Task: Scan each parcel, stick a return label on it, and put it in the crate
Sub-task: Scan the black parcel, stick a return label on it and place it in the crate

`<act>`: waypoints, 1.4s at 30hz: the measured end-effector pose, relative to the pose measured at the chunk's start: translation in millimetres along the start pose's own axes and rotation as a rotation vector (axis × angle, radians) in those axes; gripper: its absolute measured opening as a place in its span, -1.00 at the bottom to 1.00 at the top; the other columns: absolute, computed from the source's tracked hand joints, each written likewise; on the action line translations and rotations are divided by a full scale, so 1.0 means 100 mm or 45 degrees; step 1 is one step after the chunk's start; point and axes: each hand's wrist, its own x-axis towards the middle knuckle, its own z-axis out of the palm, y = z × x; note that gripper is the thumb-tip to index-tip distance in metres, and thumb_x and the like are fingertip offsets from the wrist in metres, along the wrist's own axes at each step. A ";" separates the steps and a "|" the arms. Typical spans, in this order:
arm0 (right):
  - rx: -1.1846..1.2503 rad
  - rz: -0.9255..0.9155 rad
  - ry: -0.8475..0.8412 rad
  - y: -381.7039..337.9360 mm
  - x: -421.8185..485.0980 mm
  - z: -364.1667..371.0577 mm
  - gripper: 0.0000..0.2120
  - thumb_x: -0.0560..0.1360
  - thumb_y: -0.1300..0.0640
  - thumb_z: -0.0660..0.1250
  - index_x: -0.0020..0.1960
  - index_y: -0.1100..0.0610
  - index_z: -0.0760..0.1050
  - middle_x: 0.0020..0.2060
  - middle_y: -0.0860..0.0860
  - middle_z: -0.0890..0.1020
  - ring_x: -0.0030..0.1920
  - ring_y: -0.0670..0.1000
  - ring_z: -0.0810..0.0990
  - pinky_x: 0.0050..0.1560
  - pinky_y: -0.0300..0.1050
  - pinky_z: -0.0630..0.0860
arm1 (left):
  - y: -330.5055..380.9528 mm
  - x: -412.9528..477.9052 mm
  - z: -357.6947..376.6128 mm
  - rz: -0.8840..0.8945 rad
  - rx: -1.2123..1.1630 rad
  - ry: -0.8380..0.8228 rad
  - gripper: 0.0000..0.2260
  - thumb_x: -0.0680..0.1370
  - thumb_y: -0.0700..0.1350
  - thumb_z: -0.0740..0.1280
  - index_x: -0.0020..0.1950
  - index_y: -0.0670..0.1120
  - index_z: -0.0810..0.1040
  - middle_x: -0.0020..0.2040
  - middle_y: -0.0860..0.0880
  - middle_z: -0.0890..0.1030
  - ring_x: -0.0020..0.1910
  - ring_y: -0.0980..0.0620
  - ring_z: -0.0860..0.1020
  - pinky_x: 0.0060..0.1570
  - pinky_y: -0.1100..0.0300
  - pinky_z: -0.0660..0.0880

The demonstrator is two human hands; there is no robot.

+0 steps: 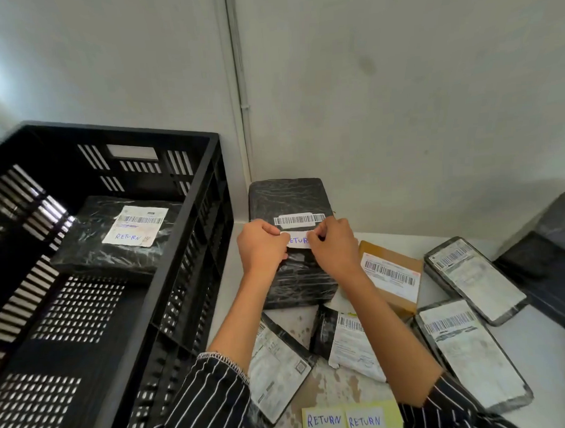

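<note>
A black wrapped parcel [288, 197] with a barcode strip lies on the table beside the crate. A white return label [298, 239] sits across it just below the barcode. My left hand [260, 247] pinches the label's left end and my right hand [333, 247] pinches its right end. The black slatted crate [206, 197] stands on the left. Inside it lies one black parcel [91, 248] with a label marked RETURN.
A brown box [403, 263] and several black parcels with shipping labels [471, 270] lie on the table to the right and in front. A yellow sheet with two RETURN labels [345, 421] is at the near edge. Walls stand close behind.
</note>
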 end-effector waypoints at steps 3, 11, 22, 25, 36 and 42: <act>-0.037 -0.001 0.022 0.01 0.00 0.03 -0.92 0.54 0.10 0.25 -0.10 0.10 0.42 -0.03 0.05 0.45 0.00 0.08 0.50 0.10 -0.01 0.38 | -0.01 0.01 0.02 0.015 0.052 0.008 -0.94 0.45 -0.27 0.41 -0.13 -0.20 0.54 -0.23 -0.15 0.63 -0.38 -0.01 0.62 -0.22 0.02 0.64; -0.125 -0.133 0.152 0.07 -0.12 0.19 -0.82 0.51 0.05 0.29 0.01 0.15 0.44 0.03 0.09 0.46 0.02 0.08 0.44 0.04 -0.09 0.30 | -0.04 0.01 0.05 0.074 0.345 0.004 -0.80 0.40 -0.26 0.42 -0.30 -0.12 0.41 -0.15 -0.17 0.61 -0.20 -0.17 0.63 -0.17 -0.04 0.61; 0.115 -0.104 0.191 0.11 -0.05 0.23 -0.73 0.49 0.16 0.36 0.10 0.17 0.32 0.01 0.09 0.52 -0.04 0.10 0.52 -0.03 -0.02 0.41 | 0.03 0.23 -0.16 0.035 0.663 -0.256 -0.81 0.39 -0.17 0.46 -0.05 -0.21 0.61 -0.04 -0.14 0.62 -0.03 -0.10 0.58 -0.11 0.12 0.51; 0.228 -0.143 0.061 0.22 -0.03 0.18 -0.75 0.50 0.26 0.31 0.12 0.16 0.31 -0.08 0.05 0.48 -0.11 0.05 0.48 -0.17 -0.10 0.38 | 0.05 0.24 -0.26 0.096 0.695 -0.425 -0.85 0.37 -0.23 0.51 -0.21 -0.13 0.54 -0.12 -0.06 0.55 -0.12 -0.03 0.52 -0.26 0.24 0.43; 0.088 -0.263 0.015 0.24 -0.15 0.17 -0.40 0.33 -0.02 0.51 0.20 0.16 0.29 0.01 -0.03 0.40 -0.01 -0.04 0.42 0.05 -0.04 0.40 | -0.18 0.20 -0.37 0.258 0.561 -0.487 -0.72 0.38 -0.25 0.50 0.02 -0.14 0.51 -0.32 -0.01 0.46 -0.35 0.09 0.41 -0.28 0.26 0.37; 0.291 -0.294 0.151 0.32 -0.21 0.21 -0.73 0.49 0.22 0.33 0.17 0.16 0.37 -0.01 -0.03 0.41 -0.06 -0.06 0.42 0.10 0.11 0.43 | -0.33 0.03 -0.29 0.458 0.439 -0.237 -0.68 0.44 -0.29 0.42 0.17 -0.09 0.53 -0.20 0.03 0.41 -0.26 0.11 0.40 -0.23 0.34 0.35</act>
